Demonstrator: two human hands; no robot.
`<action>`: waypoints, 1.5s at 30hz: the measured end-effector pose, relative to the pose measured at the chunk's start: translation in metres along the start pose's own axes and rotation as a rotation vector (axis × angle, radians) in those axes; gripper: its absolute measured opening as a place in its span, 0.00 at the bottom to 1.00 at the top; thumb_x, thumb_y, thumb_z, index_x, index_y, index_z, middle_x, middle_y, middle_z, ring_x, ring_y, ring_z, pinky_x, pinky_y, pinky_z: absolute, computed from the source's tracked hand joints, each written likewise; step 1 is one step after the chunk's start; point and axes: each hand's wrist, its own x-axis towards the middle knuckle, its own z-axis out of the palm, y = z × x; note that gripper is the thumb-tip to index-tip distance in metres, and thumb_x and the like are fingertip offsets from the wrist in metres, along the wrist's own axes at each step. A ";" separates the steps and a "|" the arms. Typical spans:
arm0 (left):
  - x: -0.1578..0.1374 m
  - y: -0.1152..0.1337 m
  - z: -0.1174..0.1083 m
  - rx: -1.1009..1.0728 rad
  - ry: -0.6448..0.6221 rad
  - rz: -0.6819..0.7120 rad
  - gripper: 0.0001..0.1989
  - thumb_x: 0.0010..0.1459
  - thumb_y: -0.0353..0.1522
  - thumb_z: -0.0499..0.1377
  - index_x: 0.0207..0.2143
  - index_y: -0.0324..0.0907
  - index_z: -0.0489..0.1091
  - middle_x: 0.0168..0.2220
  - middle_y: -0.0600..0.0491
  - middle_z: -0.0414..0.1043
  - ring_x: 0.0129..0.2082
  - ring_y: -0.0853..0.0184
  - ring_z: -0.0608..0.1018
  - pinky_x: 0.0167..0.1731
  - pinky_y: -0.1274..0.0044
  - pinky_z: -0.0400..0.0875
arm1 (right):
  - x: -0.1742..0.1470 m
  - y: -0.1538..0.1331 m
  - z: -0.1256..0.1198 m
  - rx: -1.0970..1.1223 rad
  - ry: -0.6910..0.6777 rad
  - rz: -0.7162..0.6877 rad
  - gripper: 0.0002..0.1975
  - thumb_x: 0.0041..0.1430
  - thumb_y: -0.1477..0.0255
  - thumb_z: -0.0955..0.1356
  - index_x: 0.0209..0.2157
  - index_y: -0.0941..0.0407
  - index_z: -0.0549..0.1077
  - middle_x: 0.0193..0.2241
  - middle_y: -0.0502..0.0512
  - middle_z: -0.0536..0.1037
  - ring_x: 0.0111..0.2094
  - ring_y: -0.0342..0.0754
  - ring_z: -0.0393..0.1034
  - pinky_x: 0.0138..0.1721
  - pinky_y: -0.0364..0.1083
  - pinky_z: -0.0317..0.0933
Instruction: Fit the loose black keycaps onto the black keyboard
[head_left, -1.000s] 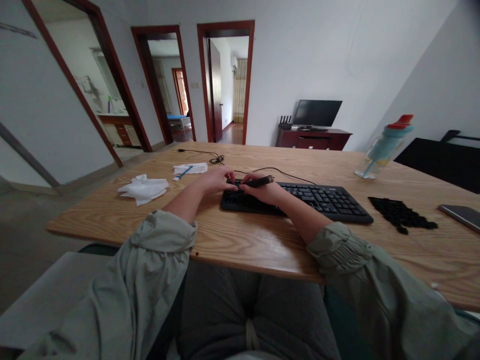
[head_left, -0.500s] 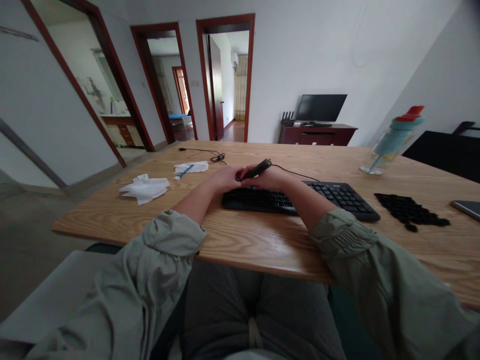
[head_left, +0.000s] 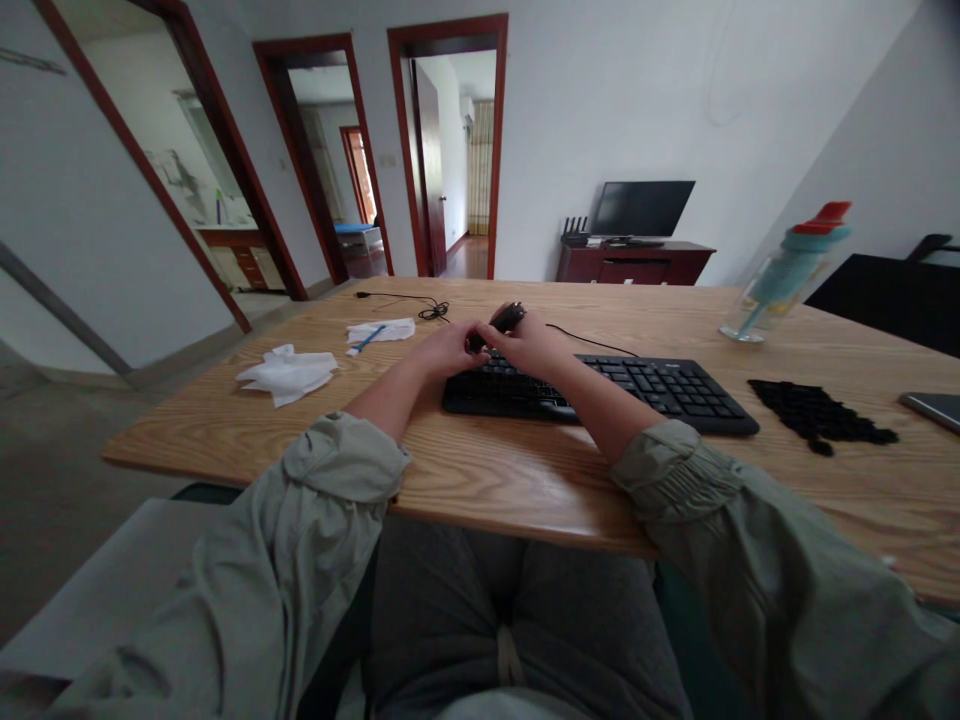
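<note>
A black keyboard (head_left: 679, 392) lies on the wooden table in front of me. Above its left half, both my hands meet around a dark stick-like tool (head_left: 511, 317); its exact kind is unclear. My right hand (head_left: 534, 345) is wrapped round the tool, whose upper end sticks out past the fingers. My left hand (head_left: 450, 350) is closed at the tool's lower end, with its fingertips close to the right thumb. Whatever sits between the fingertips is hidden.
Left of the hands lie crumpled white tissue (head_left: 289, 375) and a blue brush-like stick (head_left: 367, 340) on another tissue. Behind them is a coiled cable (head_left: 433, 312). At right are a pile of black keycaps (head_left: 817, 412), a clear bottle (head_left: 780, 275) and a grey flat device (head_left: 934, 408).
The tool has tipped and turned, so less of it shows above my right hand. My right hand has shifted slightly left, and the left fingers have moved on the tool's lower end.
</note>
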 end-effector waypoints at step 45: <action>0.007 -0.028 -0.004 -0.231 0.942 -0.248 0.09 0.55 0.31 0.61 0.30 0.44 0.60 0.24 0.59 0.64 0.26 0.69 0.70 0.32 0.76 0.66 | -0.020 0.021 0.023 -0.242 -0.062 -0.333 0.32 0.56 0.74 0.67 0.64 0.56 0.63 0.40 0.56 0.79 0.42 0.50 0.71 0.48 0.48 0.63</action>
